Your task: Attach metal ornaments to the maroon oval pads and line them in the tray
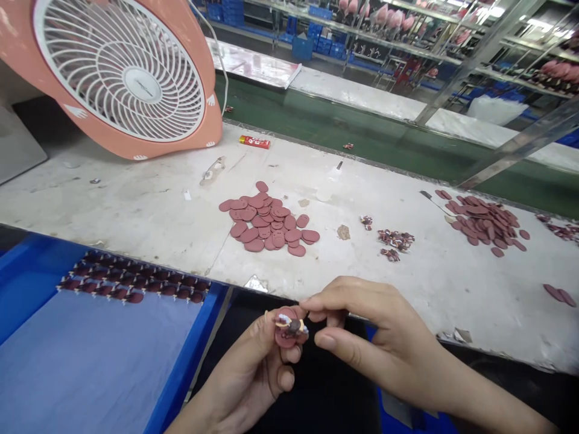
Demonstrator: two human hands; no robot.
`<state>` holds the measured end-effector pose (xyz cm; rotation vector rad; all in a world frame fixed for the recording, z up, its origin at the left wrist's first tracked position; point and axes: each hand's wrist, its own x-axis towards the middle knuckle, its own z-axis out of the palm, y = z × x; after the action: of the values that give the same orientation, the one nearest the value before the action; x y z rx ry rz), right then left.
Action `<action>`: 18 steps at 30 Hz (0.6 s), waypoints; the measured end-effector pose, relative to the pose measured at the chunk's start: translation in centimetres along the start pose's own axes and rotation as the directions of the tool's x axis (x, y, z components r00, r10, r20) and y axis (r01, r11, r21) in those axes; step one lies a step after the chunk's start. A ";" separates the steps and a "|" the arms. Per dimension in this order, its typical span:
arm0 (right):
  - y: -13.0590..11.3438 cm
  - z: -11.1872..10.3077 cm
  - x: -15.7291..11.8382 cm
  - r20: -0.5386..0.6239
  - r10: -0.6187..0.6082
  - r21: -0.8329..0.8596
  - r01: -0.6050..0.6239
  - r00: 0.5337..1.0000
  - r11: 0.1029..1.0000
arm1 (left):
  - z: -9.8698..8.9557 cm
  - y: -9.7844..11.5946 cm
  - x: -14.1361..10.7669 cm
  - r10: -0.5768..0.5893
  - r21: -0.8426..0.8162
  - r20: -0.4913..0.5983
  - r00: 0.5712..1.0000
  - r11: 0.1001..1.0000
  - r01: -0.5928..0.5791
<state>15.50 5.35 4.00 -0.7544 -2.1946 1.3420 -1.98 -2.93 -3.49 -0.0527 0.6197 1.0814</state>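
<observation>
My left hand (253, 377) holds a small reddish-brown oval disc (284, 339) between thumb and fingers, low in the view at the table's front edge. A small multicoloured piece (292, 326) sits on the disc, with white and dark parts. My right hand (375, 331) is just to the right, its index fingertip and thumb at the disc's right side. Nothing shows between those fingers. On the white work table (149, 211) lies a loose pile of matching discs (266, 218). Further right are a cluster of small pieces (395, 239) and another disc pile (484, 220).
At the left, a blue-edged tray (185, 337) holds rows of dark discs (131, 281). A pink desk fan (120, 75) stands at the table's back left. Beyond the table run a green conveyor belt (325, 114) and shelving with pink items.
</observation>
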 end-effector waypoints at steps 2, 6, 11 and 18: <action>0.1 0.5 0.2 -0.016 0.019 0.008 -0.019 1.000 1.000 | -0.4 0.0 0.0 0.000 -0.022 0.024 1.000 1.000 0.000; 0.2 1.8 0.5 -0.044 0.056 0.005 -0.055 0.997 0.998 | -1.1 0.0 0.1 0.031 -0.012 0.057 0.998 0.999 -0.031; 0.7 3.0 1.0 -0.106 -0.025 -0.044 0.020 0.994 0.999 | -0.8 0.7 0.1 0.053 0.065 0.122 0.991 0.996 -0.062; 1.9 5.5 1.4 -0.318 -0.477 -0.572 0.236 0.819 0.786 | -0.8 1.5 -1.3 0.584 0.481 -0.138 0.800 0.745 -0.461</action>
<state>11.35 3.40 0.05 -0.6732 -2.1603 0.3263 -4.00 -3.55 -3.07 0.3853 1.1722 1.4800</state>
